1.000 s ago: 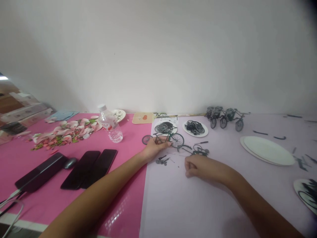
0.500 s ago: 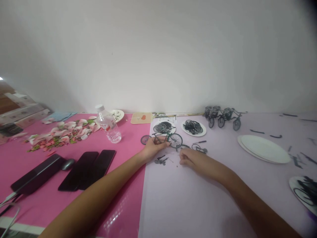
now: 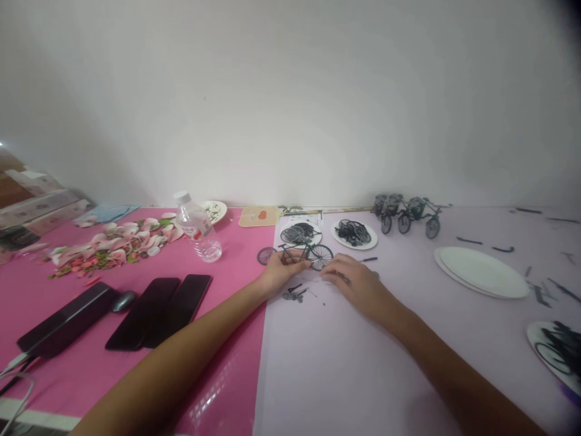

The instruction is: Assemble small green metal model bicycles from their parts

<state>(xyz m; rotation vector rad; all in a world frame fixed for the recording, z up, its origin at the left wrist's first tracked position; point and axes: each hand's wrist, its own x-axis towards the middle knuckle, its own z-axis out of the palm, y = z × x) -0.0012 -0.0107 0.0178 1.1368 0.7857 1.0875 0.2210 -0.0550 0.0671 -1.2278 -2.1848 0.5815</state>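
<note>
My left hand (image 3: 280, 274) grips the frame of a small green model bicycle (image 3: 307, 254) standing on the lilac table (image 3: 345, 363). My right hand (image 3: 354, 280) lies just right of the bicycle's front wheel, fingers curled low over small dark parts that it hides; what it holds I cannot make out. A loose wheel (image 3: 265, 255) lies left of the bicycle. Tiny dark pieces (image 3: 294, 294) sit below my left hand.
Two plates of black parts (image 3: 356, 233) stand behind the bicycle, finished model bicycles (image 3: 407, 213) further right. White plates (image 3: 482, 272) lie at right. On the pink mat are a water bottle (image 3: 198, 227), two phones (image 3: 160, 310), a mouse (image 3: 123, 300), petals (image 3: 113, 245).
My right hand has moved up and left across the table to the bicycle's front wheel, covering the small parts there. My left hand has stayed on the bicycle.
</note>
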